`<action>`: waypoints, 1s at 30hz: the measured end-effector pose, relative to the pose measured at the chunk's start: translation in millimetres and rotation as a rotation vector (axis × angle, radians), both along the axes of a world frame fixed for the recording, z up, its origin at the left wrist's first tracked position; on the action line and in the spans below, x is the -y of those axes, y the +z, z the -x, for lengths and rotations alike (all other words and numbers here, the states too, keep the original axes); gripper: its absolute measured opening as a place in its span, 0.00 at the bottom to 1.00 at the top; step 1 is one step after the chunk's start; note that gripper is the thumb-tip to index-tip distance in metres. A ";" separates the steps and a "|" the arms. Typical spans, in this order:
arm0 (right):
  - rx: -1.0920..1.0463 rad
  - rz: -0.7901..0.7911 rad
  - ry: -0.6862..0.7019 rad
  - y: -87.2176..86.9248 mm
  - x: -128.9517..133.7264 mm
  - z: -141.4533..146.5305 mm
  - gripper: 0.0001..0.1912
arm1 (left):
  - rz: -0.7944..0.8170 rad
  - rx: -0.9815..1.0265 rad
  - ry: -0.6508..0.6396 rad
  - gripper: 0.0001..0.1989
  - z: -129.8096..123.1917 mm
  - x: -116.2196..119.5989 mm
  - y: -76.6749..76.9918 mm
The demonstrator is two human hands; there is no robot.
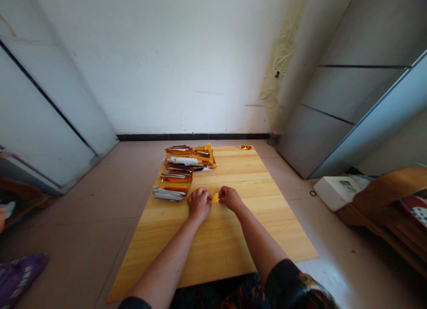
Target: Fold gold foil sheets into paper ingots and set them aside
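Observation:
A small piece of golden-yellow paper or foil (pixel 215 197) lies between my two hands at the middle of the wooden table. My left hand (pixel 200 204) rests closed on the tabletop, its fingertips at the left edge of the piece. From the other side my right hand (pixel 230 197) pinches the piece's right edge. To the left of my hands lie stacks of folded gold and white paper (pixel 176 180), with more gold sheets (pixel 206 155) behind them. The fingertips partly cover the yellow piece, so its full shape is hidden.
A crumpled bit of gold foil (pixel 245 147) lies at the far edge of the wooden table (pixel 260 231). A white wall (pixel 187 77) stands behind it. To the right are a grey cabinet (pixel 333 99), a white box (pixel 333 193) and wooden furniture. A purple bag (pixel 22 278) lies at lower left.

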State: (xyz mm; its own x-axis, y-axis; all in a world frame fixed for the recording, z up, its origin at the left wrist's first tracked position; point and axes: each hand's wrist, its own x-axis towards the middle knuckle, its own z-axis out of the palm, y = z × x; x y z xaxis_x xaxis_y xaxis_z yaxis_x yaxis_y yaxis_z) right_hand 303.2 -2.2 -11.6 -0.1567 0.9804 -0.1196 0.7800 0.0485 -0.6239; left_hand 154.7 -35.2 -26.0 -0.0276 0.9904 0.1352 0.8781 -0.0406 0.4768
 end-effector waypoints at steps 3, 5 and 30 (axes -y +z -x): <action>-0.014 -0.023 0.006 -1.6 -0.8 -4.1 0.10 | -0.001 0.004 -0.027 0.08 5.2 -0.2 -1.4; -0.018 -0.039 0.002 -2.9 -1.4 -6.1 0.11 | -0.005 -0.001 -0.043 0.09 8.9 -0.2 -2.5; 0.047 -0.039 -0.055 -0.2 -3.3 -8.6 0.06 | -0.048 -0.033 0.105 0.01 -13.4 0.3 1.4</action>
